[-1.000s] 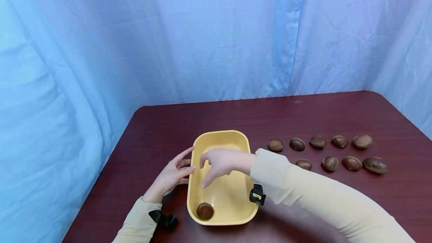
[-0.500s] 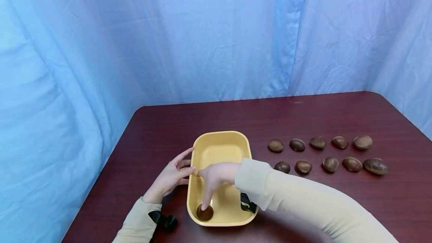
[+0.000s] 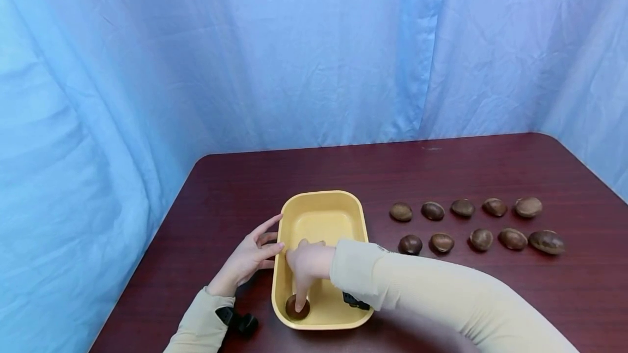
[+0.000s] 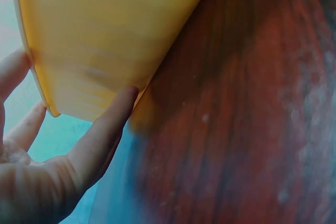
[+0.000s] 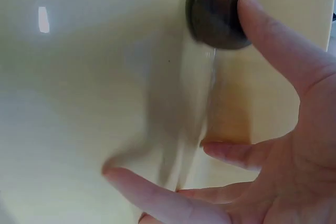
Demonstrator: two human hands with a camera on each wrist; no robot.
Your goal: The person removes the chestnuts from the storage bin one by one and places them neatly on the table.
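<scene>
Chestnut (image 3: 297, 308) under right hand (image 3: 306, 260), tub (image 3: 318, 200) corner.

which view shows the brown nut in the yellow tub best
The right wrist view: the nut fills the frame close up, with a fingertip of the right hand on it. The head view shows it small in the tub, partly covered by that finger. The left wrist view shows only the tub's outer wall.

A dark red wood-grain desk (image 3: 490, 173) with rounded corners fills the lower half of the frame. Pale blue curtains (image 3: 314, 48) hang in folds behind it and along both sides, evenly lit.
</scene>
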